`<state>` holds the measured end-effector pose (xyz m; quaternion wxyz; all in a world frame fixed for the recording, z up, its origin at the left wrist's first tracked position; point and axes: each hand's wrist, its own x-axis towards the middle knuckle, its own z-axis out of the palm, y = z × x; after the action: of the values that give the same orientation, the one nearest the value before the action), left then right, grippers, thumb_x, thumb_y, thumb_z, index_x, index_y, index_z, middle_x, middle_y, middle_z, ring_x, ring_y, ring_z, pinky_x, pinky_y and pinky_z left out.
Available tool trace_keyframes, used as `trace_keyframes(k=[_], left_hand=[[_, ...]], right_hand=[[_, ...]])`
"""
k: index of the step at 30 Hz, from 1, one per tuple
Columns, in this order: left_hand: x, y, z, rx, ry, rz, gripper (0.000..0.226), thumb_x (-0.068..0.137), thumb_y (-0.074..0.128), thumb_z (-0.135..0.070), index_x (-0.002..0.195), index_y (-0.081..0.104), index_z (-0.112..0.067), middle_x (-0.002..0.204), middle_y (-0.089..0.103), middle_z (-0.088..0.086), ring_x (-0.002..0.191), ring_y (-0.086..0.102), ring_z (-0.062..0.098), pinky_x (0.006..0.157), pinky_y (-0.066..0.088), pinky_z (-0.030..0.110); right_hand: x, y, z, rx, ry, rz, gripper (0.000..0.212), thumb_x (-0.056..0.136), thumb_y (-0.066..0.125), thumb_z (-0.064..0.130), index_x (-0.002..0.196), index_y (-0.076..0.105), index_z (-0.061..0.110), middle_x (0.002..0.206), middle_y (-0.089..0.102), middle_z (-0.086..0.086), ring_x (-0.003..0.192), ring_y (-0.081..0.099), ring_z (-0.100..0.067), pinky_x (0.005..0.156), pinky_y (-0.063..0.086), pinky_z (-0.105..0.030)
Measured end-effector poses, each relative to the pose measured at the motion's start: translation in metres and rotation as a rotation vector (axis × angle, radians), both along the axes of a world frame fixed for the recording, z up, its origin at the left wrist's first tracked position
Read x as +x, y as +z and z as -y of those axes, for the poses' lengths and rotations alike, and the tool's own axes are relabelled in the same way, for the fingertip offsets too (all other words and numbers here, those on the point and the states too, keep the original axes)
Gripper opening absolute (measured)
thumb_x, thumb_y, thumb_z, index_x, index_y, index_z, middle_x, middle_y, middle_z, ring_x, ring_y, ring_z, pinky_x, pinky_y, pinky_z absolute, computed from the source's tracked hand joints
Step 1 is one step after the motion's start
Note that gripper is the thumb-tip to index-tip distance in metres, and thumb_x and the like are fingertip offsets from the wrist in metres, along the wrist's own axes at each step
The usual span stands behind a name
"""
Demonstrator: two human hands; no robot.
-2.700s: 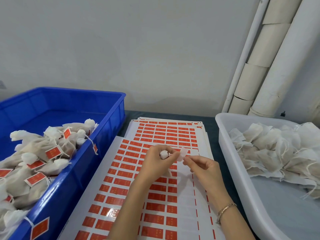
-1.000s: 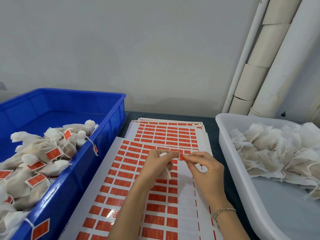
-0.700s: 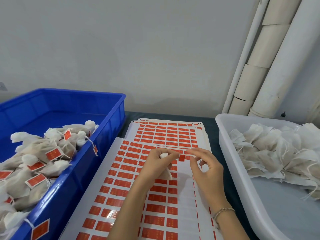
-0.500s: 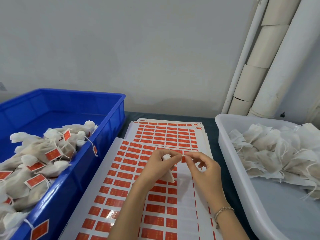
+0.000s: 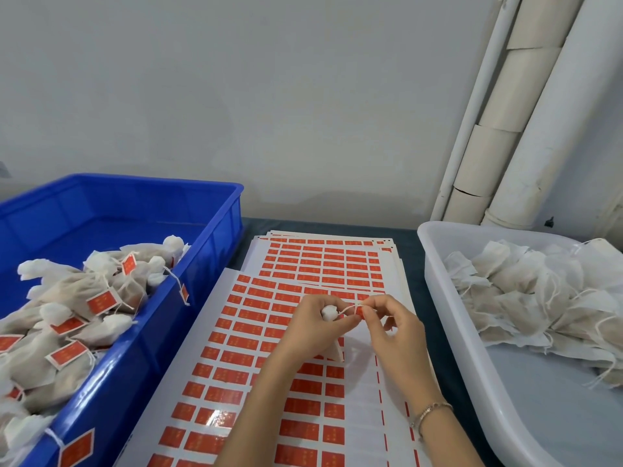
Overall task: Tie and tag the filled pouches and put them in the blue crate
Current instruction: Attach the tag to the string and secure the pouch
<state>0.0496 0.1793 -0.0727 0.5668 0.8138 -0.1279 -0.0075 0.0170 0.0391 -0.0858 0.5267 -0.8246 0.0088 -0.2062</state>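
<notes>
My left hand [image 5: 315, 326] grips a small white filled pouch [image 5: 329, 312] over the sticker sheets; only its gathered top and a bottom corner show. A string runs from the pouch top to my right hand [image 5: 392, 326], whose thumb and forefinger pinch a red tag [image 5: 359, 310] folded on that string. The blue crate [image 5: 205, 230] stands at the left and holds several tagged pouches [image 5: 81, 305]. A white tub [image 5: 451, 332] at the right holds several untagged pouches [image 5: 526, 291].
Sheets of red tag stickers [image 5: 269, 362] cover the dark table between crate and tub, with a second stack [image 5: 323, 261] behind. Cardboard tubes and a white pipe [image 5: 499, 106] lean against the wall at the back right.
My right hand brought a red sticker from the sheet up to the pouch string and now pinches it closed there. My left hand kept hold of the pouch.
</notes>
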Motion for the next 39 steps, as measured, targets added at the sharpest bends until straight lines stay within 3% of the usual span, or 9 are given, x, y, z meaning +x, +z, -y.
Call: trace_keyframes(k=[3,7,12,17,23,27,31,35,39], left_hand=[[0.000,-0.001,0.001,0.010,-0.010,-0.009,0.010,0.087,0.068,-0.033,0.082,0.065,-0.040,0.079,0.063,-0.020,0.075,0.061,0.004,0.054,0.044,0.004],[0.003,-0.004,-0.007,0.007,0.016,-0.108,0.027,0.090,0.059,-0.028,0.108,0.051,-0.045,0.099,0.053,-0.024,0.090,0.057,0.002,0.054,0.044,0.005],[0.006,-0.008,-0.011,-0.066,0.071,-0.158,0.023,0.090,0.063,-0.028,0.106,0.052,-0.042,0.106,0.058,-0.019,0.096,0.057,0.003,0.059,0.044,0.007],[0.005,-0.012,-0.009,-0.131,0.010,-0.072,0.024,0.086,0.070,-0.025,0.105,0.060,-0.037,0.099,0.066,-0.015,0.092,0.065,0.003,0.067,0.053,0.011],[0.000,-0.020,-0.001,0.030,0.061,0.067,0.009,0.088,0.068,-0.028,0.096,0.065,-0.031,0.092,0.067,-0.016,0.089,0.066,0.005,0.079,0.056,0.017],[-0.010,-0.018,0.004,0.108,0.200,0.143,0.008,0.088,0.067,-0.028,0.085,0.062,-0.033,0.088,0.060,-0.017,0.081,0.060,0.006,0.069,0.048,0.008],[-0.025,-0.011,0.006,0.177,0.271,0.165,0.005,0.090,0.065,-0.030,0.088,0.061,-0.033,0.090,0.057,-0.015,0.076,0.055,0.001,0.065,0.044,0.004],[-0.040,0.013,-0.006,0.287,0.264,0.121,0.007,0.092,0.061,-0.032,0.097,0.064,-0.028,0.091,0.062,-0.012,0.079,0.060,0.004,0.072,0.051,0.012],[-0.051,0.062,-0.030,0.455,0.234,0.093,0.016,0.090,0.064,-0.032,0.103,0.065,-0.023,0.088,0.062,-0.006,0.080,0.060,0.009,0.072,0.048,0.017]], right_hand=[[0.001,0.000,-0.001,0.025,-0.042,0.002,0.008,0.089,0.064,0.025,0.094,0.062,0.031,0.096,0.064,0.018,0.086,0.061,-0.007,0.070,0.044,-0.007],[0.001,-0.002,0.002,0.033,-0.076,-0.006,0.010,0.088,0.065,0.023,0.097,0.065,0.027,0.101,0.065,0.015,0.088,0.062,-0.005,0.073,0.043,-0.007],[0.000,-0.001,0.003,0.065,-0.064,-0.046,0.015,0.088,0.065,0.021,0.101,0.065,0.028,0.107,0.066,0.011,0.093,0.063,-0.007,0.081,0.051,-0.018],[-0.003,0.003,-0.007,0.067,0.039,-0.109,0.018,0.084,0.068,0.035,0.102,0.064,0.037,0.099,0.064,0.023,0.086,0.063,-0.006,0.062,0.049,-0.008],[-0.003,0.003,-0.008,0.031,0.058,-0.104,0.013,0.080,0.069,0.041,0.089,0.068,0.032,0.089,0.069,0.017,0.077,0.065,-0.011,0.066,0.053,-0.015],[-0.005,0.003,-0.010,-0.004,0.055,-0.105,0.008,0.081,0.071,0.034,0.086,0.064,0.033,0.090,0.066,0.016,0.078,0.064,-0.012,0.068,0.050,-0.015],[-0.009,0.008,-0.016,-0.031,0.059,-0.093,0.015,0.080,0.074,0.027,0.084,0.061,0.035,0.090,0.064,0.015,0.077,0.062,-0.009,0.064,0.040,-0.008],[-0.012,0.016,-0.021,-0.040,0.080,-0.097,0.015,0.081,0.072,0.025,0.089,0.062,0.031,0.092,0.064,0.010,0.077,0.057,-0.002,0.070,0.041,-0.012],[-0.012,0.038,-0.042,-0.069,0.146,-0.047,0.013,0.084,0.070,0.024,0.091,0.061,0.030,0.087,0.063,0.013,0.078,0.058,-0.003,0.067,0.040,-0.007]])
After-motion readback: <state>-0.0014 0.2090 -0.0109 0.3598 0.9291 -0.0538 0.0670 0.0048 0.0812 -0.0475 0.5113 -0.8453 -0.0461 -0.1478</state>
